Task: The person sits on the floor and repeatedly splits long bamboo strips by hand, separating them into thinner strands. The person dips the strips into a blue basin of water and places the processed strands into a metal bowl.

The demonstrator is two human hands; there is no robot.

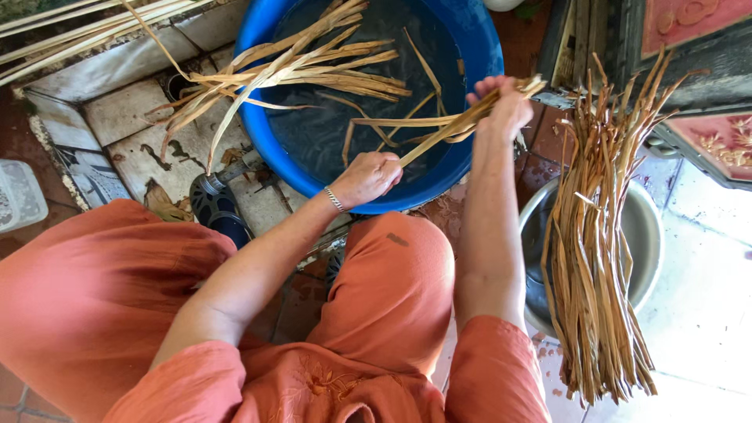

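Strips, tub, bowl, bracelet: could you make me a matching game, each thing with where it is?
Things:
1. Held strips
2. Blue tub
3. Metal bowl
4. Bracelet

Places:
A. Under the big dry bundle
B. On the left wrist
C. Between the left hand and right hand
D. In front of the knees, holding dark water

Pairs: 1-C, 2-D, 3-A, 4-B

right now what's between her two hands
A bunch of wet dried leaf strips spans from the left hand to the right hand, over the blue tub, in the head view.
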